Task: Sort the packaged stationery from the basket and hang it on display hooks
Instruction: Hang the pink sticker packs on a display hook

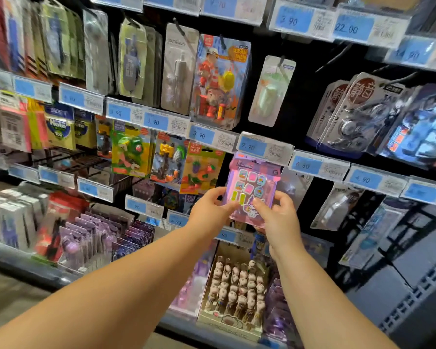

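Observation:
A purple and pink blister pack (252, 183) of small cartoon erasers is held up against the display wall, just under the blue 9.90 price tag (252, 146). My left hand (210, 207) pinches its lower left edge. My right hand (277, 215) grips its lower right corner, thumb on the front. The pack's top sits right under the tag rail; its hook is hidden behind the tag. No basket is in view.
Hooks around carry other packs: fruit erasers (202, 168) to the left, a firefighter set (219, 81) above, correction tapes (358, 114) to the right. Below stands an open box of small figure pens (237, 290). Blue price tags line every rail.

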A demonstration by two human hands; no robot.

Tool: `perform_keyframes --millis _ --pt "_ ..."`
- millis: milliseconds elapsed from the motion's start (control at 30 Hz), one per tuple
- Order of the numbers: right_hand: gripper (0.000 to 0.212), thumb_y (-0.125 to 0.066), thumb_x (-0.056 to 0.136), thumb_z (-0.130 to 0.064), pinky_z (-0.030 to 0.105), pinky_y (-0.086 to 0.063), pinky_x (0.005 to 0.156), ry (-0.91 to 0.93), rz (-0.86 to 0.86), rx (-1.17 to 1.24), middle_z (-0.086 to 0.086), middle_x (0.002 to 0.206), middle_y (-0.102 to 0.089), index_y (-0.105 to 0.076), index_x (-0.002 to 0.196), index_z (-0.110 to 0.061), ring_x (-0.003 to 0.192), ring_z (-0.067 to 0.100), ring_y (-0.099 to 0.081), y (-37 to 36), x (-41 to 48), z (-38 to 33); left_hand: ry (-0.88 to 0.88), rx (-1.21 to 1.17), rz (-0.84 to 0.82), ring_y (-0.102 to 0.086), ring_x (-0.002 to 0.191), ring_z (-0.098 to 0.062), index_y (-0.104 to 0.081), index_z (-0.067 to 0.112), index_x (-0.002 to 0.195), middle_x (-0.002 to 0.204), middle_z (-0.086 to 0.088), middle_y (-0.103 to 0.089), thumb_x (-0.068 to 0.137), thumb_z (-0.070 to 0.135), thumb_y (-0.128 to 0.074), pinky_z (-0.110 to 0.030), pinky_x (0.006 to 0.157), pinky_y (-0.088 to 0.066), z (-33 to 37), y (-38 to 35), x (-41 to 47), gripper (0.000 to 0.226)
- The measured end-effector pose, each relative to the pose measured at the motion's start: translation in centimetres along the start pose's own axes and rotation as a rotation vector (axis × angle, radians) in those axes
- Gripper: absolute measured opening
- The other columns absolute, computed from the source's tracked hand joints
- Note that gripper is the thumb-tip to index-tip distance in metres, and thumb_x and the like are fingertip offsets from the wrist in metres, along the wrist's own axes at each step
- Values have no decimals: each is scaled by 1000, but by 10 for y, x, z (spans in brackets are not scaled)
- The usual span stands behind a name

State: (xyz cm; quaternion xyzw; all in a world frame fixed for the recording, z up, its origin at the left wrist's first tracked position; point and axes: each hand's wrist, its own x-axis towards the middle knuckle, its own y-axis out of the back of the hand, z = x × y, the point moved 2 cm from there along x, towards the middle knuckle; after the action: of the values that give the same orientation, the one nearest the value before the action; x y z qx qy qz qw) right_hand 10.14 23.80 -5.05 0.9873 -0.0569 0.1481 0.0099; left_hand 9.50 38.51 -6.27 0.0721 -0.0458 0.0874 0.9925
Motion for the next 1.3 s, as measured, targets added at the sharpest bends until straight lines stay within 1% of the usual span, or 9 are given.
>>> perform_keyframes --millis 267,400,500,600,767,900,967,1133,1300 --pt "29 -63 93 -11 12 -49 53 -8 -17 21 -2 97 -71 -49 118 -19 73 0 -69 -3 0 6 -7 49 8 -65 92 -15 -47 31 136 108 -1 -65 91 40 -64 -29 68 -49 -1 1 1 49" --pt "30 -62 93 -11 13 -51 55 6 -15 27 -3 98 -71 -50 119 -18 76 0 -70 -3 1 6 -13 58 22 -64 95 -17 -47 32 137 108 -3 -65 91 41 -64 -35 72 -53 -3 0 1 50" --pt "29 -62 93 -10 14 -51 56 20 -11 22 -5 96 -71 -51 119 -17 77 1 -71 -2 1 7 -9 29 36 -64 96 -19 -48 34 135 108 -3 -63 91 41 -64 -45 83 -56 -4 -2 0 48" --pt "29 -62 94 -11 15 -53 58 17 -10 24 -5 98 -71 -52 119 -18 80 3 -71 -1 2 9 1 -3 51 -63 98 -17 -48 32 136 110 1 -62 91 41 -64 -46 88 -54 -8 -5 -3 49" --pt "31 -64 93 -16 16 -53 61 10 8 -25 -4 102 -71 -53 121 -21 84 6 -70 -1 5 12 9 -24 66 -63 95 -16 -50 31 135 106 2 -64 92 39 -63 -50 82 -56 -9 -8 -4 45" --pt "36 -73 85 -31 23 -51 61 15 155 -180 -6 92 -65 -50 113 -25 76 6 -66 1 9 11 7 48 83 -61 102 -19 -44 30 141 122 -2 -59 93 41 -61 -40 81 -53 -3 -9 2 52" --pt "36 -73 83 -38 22 -44 60 12 228 -272 -8 86 -57 -49 105 -23 74 7 -57 3 12 13 5 80 99 -60 106 -22 -43 28 143 130 -6 -56 93 40 -61 -35 82 -49 1 -11 5 54" --pt "27 -69 87 -37 19 -37 58 -9 236 -326 -8 82 -51 -53 93 -17 70 5 -49 1 23 19 8 161 98 -52 83 -12 -41 27 145 135 -7 -53 94 41 -60 -31 77 -45 7 -12 15 56" --pt "25 -68 87 -41 20 -37 58 -32 228 -382 -11 79 -57 -60 88 -16 72 7 -53 1 25 21 -40 292 116 -57 112 -22 -41 23 145 134 -6 -57 93 45 -59 -30 80 -43 6 -9 23 59"
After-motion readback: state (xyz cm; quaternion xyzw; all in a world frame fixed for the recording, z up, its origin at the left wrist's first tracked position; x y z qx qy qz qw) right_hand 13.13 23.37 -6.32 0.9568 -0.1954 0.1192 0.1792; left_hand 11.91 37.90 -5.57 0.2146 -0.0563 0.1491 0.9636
